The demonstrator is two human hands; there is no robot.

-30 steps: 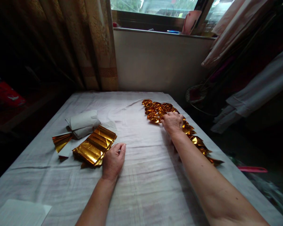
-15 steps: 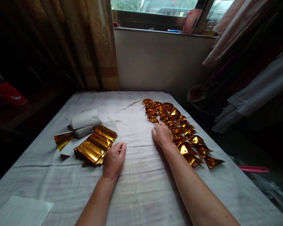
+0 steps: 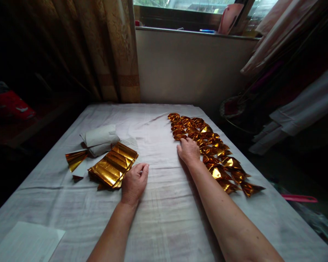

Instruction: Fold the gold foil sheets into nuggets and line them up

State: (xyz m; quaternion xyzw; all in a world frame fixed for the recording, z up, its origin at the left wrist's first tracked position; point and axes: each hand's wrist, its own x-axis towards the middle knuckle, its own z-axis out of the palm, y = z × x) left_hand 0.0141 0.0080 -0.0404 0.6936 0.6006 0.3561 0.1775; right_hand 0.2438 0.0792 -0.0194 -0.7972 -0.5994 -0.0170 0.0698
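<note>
Holding the right hand low over the cloth, at the left edge of the gold folds. Can see one fold just past the fingertips, ahead and slightly left, long axis roughly side to side, so angled across the line of the forearm. Way closer to the right hand than to the left hand, btw. Got the right palm down, fingers bent, arm stretched in from the lower right with more folds alongside. Can't tell from this angle whether pinching that fold, just touching it, or short of it. Got the left curled into a loose fist, thumb side up, no paper visible inside, right by the near right side of the gold stack.
</note>
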